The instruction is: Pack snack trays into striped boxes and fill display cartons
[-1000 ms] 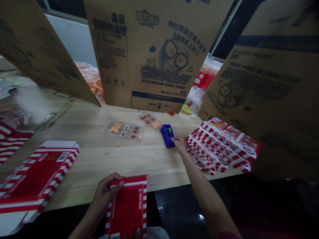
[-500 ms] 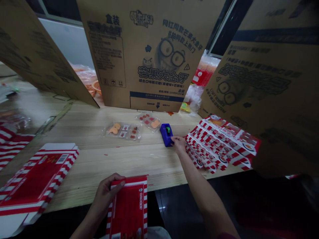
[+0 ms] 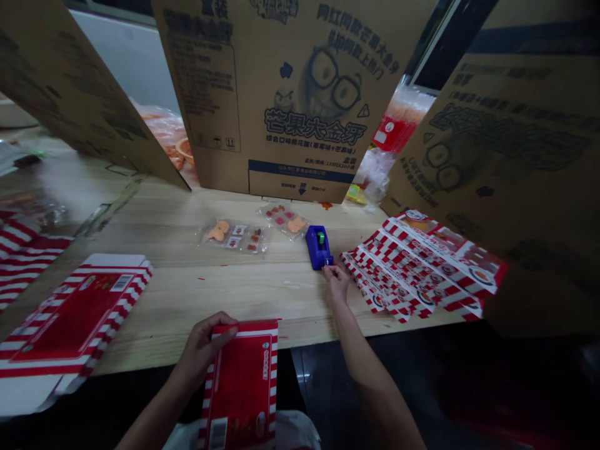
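Observation:
My left hand (image 3: pixel 209 340) grips a red carton (image 3: pixel 244 381) with striped edges by its upper left edge, the thumb on its printed face. The carton is held at the table's front edge, its lower part over my lap. My right hand (image 3: pixel 336 279) is pinched at the cutter end of a blue tape dispenser (image 3: pixel 317 249) with a green core. A small clear bit of tape seems to show at the fingertips, though it is hard to see. Right of that hand lies a fanned stack of red-and-white striped cartons (image 3: pixel 417 269).
Two clear packets of shaped sweets (image 3: pixel 234 236) lie left of the dispenser. A stack of flat red cartons (image 3: pixel 79 319) is at the left. Tall cardboard sheets (image 3: pixel 290 106) stand along the back, with bagged goods (image 3: pixel 398 125) behind them.
My right hand has drawn slightly back toward me from the dispenser's side to just in front of its cutter end. The left hand still holds the carton. The view has shifted slightly.

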Demonstrator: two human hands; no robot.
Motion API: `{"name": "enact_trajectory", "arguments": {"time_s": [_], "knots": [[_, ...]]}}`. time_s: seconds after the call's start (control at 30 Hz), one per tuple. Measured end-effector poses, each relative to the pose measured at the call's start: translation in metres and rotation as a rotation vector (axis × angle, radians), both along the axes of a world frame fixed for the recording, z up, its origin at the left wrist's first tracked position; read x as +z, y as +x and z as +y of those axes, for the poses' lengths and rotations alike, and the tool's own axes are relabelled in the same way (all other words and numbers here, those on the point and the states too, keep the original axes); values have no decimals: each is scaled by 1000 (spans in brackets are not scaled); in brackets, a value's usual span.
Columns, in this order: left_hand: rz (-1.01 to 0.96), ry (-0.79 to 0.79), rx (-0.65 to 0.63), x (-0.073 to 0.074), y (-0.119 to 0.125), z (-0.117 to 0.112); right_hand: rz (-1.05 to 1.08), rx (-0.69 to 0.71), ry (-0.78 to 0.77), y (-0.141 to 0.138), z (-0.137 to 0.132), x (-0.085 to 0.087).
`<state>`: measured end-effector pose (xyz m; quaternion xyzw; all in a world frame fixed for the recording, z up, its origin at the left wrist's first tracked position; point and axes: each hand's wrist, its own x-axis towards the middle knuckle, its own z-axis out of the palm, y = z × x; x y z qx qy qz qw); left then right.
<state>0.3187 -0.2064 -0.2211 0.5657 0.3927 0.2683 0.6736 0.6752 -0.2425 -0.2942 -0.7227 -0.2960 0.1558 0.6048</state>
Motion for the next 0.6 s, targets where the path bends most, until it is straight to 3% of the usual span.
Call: {"name": "enact_trajectory", "arguments": {"time_s": [0.13, 0.27, 0.3, 0.37, 0.43, 0.5, 0.6], "knots": [[-22, 8, 26, 6, 3, -2, -7, -89, -12, 0, -4, 2], [-64, -94, 31, 10, 5, -5, 3, 90, -47, -22, -12, 29], [-68, -112, 28, 9, 6, -5, 10, 201, -66, -32, -11, 41], [-70, -105, 19, 7, 7, -5, 6, 568, -132, -56, -6, 70], [-69, -46, -3, 3, 9, -5, -60, 1121, -231, -83, 5, 100], [-63, 31, -28, 0, 11, -4, -178, 1503, -305, -108, 19, 124], [-63, 99, -35, 0, 12, -4, -405, 1716, -410, -136, 36, 141]]}}
